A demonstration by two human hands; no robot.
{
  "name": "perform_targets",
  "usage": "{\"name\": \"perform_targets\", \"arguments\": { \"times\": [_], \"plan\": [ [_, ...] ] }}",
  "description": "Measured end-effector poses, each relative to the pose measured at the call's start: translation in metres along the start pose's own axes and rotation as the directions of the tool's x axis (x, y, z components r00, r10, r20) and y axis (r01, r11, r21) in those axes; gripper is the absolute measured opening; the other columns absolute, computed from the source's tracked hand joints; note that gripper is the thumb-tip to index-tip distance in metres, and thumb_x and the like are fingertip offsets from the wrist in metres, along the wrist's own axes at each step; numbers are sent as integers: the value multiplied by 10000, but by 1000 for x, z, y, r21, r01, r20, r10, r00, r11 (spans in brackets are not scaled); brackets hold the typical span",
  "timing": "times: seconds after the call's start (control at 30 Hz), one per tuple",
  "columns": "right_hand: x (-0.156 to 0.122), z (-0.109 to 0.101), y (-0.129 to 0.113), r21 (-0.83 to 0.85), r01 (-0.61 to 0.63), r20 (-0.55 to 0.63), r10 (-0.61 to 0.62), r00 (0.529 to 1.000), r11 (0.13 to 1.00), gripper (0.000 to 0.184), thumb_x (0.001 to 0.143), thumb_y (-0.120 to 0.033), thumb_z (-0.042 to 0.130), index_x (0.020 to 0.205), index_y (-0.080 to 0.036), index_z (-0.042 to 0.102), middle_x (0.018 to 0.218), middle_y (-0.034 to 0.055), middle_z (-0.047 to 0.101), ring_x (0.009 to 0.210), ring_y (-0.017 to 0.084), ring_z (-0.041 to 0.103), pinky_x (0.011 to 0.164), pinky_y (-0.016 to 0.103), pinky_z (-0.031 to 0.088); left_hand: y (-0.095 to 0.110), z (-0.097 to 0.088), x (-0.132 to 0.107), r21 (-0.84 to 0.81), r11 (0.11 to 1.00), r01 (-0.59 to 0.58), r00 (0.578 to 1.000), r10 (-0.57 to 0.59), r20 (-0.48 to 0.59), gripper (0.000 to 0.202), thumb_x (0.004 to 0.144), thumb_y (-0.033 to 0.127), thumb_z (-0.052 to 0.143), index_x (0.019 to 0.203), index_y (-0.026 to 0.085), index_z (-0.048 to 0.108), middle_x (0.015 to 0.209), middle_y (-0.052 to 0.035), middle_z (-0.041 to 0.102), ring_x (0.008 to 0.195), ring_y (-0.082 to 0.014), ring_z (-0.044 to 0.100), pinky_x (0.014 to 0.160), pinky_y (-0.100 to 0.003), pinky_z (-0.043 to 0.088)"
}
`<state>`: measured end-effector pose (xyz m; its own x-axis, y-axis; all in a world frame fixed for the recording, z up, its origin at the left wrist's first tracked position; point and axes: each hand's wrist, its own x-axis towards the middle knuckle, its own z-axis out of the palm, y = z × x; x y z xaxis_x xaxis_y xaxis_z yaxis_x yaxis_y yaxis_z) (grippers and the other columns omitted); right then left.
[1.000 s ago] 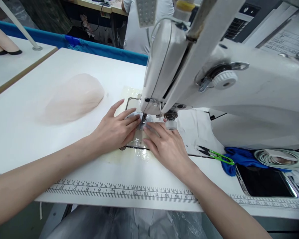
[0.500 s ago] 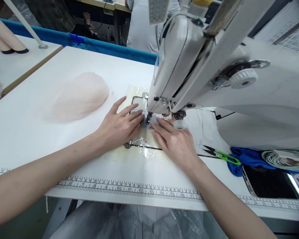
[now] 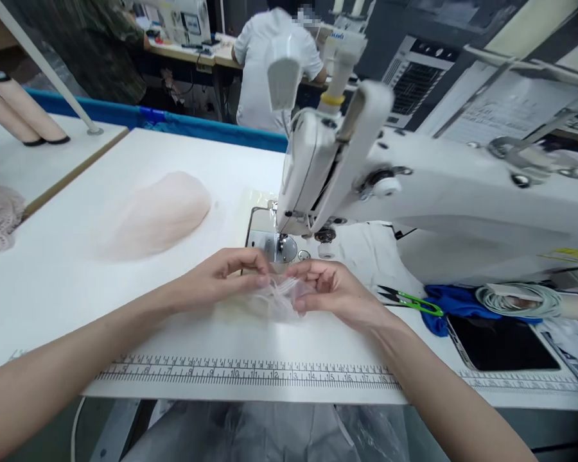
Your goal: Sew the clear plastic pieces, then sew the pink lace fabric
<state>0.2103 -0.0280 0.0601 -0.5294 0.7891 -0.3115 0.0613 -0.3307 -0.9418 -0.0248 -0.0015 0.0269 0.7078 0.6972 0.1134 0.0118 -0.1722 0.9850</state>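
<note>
Between my two hands is a piece of thin, sheer whitish fabric [image 3: 280, 300], blurred by motion, just in front of the sewing machine [image 3: 313, 173]. My left hand [image 3: 234, 273] pinches its left side between thumb and fingers. On the right side my right hand [image 3: 325, 285] grips it with curled fingers. The needle plate [image 3: 266, 242] and presser foot lie just beyond my fingertips, bare of the fabric. A pale pink sheer fabric piece [image 3: 168, 215] rests on the table to the left of the machine.
Green-handled thread snips [image 3: 411, 301], a blue cloth [image 3: 446, 301], a coiled cord [image 3: 517, 301] and a phone [image 3: 503, 343] lie at the right. A printed ruler [image 3: 250, 372] runs along the front edge. Beige lace [image 3: 0, 215] lies far left. A person in white [image 3: 274, 70] sits beyond.
Both hands have drawn back from the presser foot toward the table's front, bringing the sheer fabric off the needle plate. Flat fingers have become pinches. The camera view has tilted up.
</note>
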Motion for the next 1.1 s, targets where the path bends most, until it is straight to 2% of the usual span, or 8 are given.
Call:
{"name": "perform_targets", "arguments": {
  "times": [0.17, 0.4, 0.53, 0.6, 0.7, 0.8, 0.93, 1.1],
  "plan": [
    [5, 6, 0, -2, -32, 8, 32, 999, 999, 326, 609, -255, 864, 894, -165, 733, 712, -20, 686, 609, 98, 594, 615, 245, 499, 11, -7, -6, -191, 979, 76, 994, -91, -68, 251, 941, 410, 544, 817, 193, 546, 714, 34, 513, 626, -94, 548, 572, -217, 487],
    [1, 20, -8, -190, 95, -72, -110, 991, 977, 198, 696, -364, 806, 762, -183, 759, 748, -4, 698, 703, 117, 591, 663, 239, 456, 40, -12, -20, 121, 993, -1, 995, 13, -98, 281, 958, 433, 508, 836, 185, 564, 793, -10, 616, 574, -82, 543, 512, -207, 441],
    [-6, 32, -14, -375, 99, -61, -132, 989, 922, 257, 847, -400, 661, 934, -184, 769, 550, -31, 627, 451, 79, 491, 479, 217, 387, 58, -15, -44, 121, 991, -47, 998, 52, -37, 254, 975, 383, 491, 859, 189, 606, 855, -8, 662, 428, -38, 500, 443, -213, 403],
    [-11, 40, -21, -410, 163, 23, -169, 985, 898, 272, 896, -382, 594, 991, -185, 756, 648, 1, 689, 461, 90, 554, 481, 222, 426, 59, -16, -50, 104, 990, -92, 982, 107, -154, 249, 985, 364, 477, 876, 194, 622, 840, -2, 671, 420, -34, 489, 486, -223, 434],
    [-16, 52, -33, -390, 327, 182, -277, 944, 861, 272, 926, -352, 540, 979, -193, 754, 1040, 75, 736, 874, 179, 699, 749, 293, 553, 51, -13, -43, 119, 984, -131, 921, 165, -352, 225, 974, 383, 498, 971, 213, 645, 924, -23, 688, 662, -94, 616, 720, -255, 508],
    [-15, 64, -41, -284, 349, 256, -280, 925, 893, 329, 958, -381, 494, 989, -177, 751, 1022, 84, 737, 960, 205, 690, 844, 339, 560, 39, -5, -27, -30, 996, -83, 989, 79, -123, 438, 934, 593, 450, 1089, 231, 641, 1127, -68, 669, 1038, -203, 619, 904, -327, 490],
    [-7, 74, -41, -225, 286, 177, -249, 952, 931, 231, 895, -359, 627, 953, -174, 754, 856, 51, 741, 765, 167, 708, 705, 287, 587, 30, -7, -24, -226, 972, 69, 991, -40, 131, 662, 801, 813, 403, 853, 192, 627, 798, -53, 657, 801, -218, 627, 745, -345, 513],
    [2, 76, -34, -277, 258, 104, -238, 966, 926, 189, 840, -274, 683, 1001, -205, 753, 990, 44, 747, 754, 138, 701, 684, 261, 599, 18, -36, -68, -242, 951, 192, 980, -172, 100, 322, 806, 471, 701, 723, 196, 556, 659, 27, 529, 676, -147, 591, 713, -282, 496]
  ]
}}
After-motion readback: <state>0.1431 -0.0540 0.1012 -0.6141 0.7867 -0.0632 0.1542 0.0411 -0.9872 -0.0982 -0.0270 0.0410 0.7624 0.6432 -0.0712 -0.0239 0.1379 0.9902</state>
